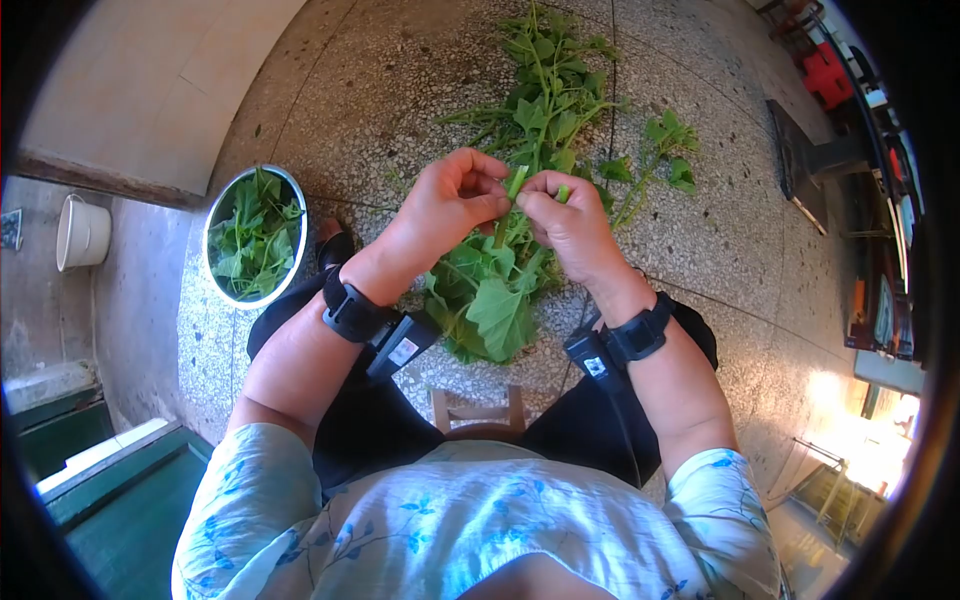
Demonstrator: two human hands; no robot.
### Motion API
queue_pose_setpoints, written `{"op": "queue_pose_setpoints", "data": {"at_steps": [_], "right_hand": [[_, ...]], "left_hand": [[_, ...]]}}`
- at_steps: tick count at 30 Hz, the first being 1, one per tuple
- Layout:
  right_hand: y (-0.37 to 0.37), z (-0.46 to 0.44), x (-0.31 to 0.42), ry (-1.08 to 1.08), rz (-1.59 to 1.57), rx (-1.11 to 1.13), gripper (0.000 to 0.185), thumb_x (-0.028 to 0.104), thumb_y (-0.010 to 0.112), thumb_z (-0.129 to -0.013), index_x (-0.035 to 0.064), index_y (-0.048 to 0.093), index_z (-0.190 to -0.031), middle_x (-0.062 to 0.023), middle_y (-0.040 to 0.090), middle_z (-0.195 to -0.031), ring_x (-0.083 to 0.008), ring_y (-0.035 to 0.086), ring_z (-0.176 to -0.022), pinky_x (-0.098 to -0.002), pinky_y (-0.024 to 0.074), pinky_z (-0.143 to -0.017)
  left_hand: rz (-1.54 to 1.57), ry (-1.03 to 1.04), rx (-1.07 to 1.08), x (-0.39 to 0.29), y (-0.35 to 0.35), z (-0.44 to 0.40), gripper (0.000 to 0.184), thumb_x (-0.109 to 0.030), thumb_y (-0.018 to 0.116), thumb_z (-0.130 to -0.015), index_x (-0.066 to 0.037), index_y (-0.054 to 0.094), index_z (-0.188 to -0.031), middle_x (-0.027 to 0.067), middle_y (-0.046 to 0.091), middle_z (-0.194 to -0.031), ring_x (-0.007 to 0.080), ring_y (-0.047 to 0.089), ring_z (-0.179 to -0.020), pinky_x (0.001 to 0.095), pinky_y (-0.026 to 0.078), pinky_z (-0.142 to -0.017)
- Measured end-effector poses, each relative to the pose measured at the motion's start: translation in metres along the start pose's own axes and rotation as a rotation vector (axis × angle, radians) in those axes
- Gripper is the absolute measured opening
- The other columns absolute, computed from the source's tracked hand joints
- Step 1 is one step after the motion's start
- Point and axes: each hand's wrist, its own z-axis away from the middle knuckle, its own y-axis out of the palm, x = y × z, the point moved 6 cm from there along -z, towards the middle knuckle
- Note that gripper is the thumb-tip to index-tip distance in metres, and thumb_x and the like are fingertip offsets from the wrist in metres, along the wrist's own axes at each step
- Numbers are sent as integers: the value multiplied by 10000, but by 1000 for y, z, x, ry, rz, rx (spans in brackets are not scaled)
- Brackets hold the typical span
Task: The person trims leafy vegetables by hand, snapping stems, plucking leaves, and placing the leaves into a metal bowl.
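Observation:
My left hand is closed, its thumb and fingers pinching a pale green leafy vine stem near its cut end. Close beside it, my right hand is also closed on the stem, with a short green piece poking out between thumb and fingers. Broad green leaves hang or lie below the hands; how they join the held stem is partly hidden by the fingers. Beyond the hands, a heap of leafy vines lies on the floor, with a loose sprig to its right.
A metal-rimmed basin full of picked leaves stands on the speckled floor to the left. A white bucket is farther left by the wall. Furniture with a dark base lines the right side. A wooden stool shows beneath me.

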Motion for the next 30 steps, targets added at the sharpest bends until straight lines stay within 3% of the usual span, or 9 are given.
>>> {"op": "queue_pose_setpoints", "data": {"at_steps": [9, 18, 23, 27, 30], "right_hand": [[6, 2, -1, 102, -325, 177, 31, 92, 540, -767, 61, 533, -764, 74, 395, -566, -12, 311, -432, -164, 240, -391], [5, 4, 6, 105, -374, 226, 47, 92, 538, -771, 56, 516, -792, 58, 380, -569, -29, 312, -469, -175, 229, -412], [-5, 3, 17, 28, -467, 146, 36, 77, 533, -764, 49, 513, -774, 36, 399, -597, -35, 340, -492, -173, 256, -423], [-12, 3, 23, 10, -361, 107, 52, 72, 533, -751, 47, 521, -795, 36, 426, -627, -27, 344, -501, -169, 263, -426], [-10, 5, 18, 23, -105, 50, 63, 71, 533, -739, 42, 556, -790, 40, 455, -627, -18, 361, -524, -177, 287, -445]], "left_hand": [[396, -145, 180, 0, 11, 4, 236, -41, 525, -803, -16, 487, -1034, 15, 539, -865, 88, 528, -724, 218, 454, -621], [324, -157, 122, 7, -2, -1, 221, -39, 524, -805, -14, 504, -1023, 3, 528, -822, 85, 527, -719, 219, 462, -616], [238, -149, 115, 16, -9, -6, 234, -30, 534, -794, -8, 502, -1025, 4, 525, -797, 88, 523, -683, 223, 463, -609], [162, -52, 49, 6, -8, -5, 197, -22, 546, -780, -3, 500, -971, 13, 519, -762, 92, 518, -649, 226, 454, -587], [102, 17, 93, -4, 0, -3, 152, -19, 551, -774, -11, 494, -914, 15, 514, -747, 92, 514, -637, 223, 439, -566]]}}
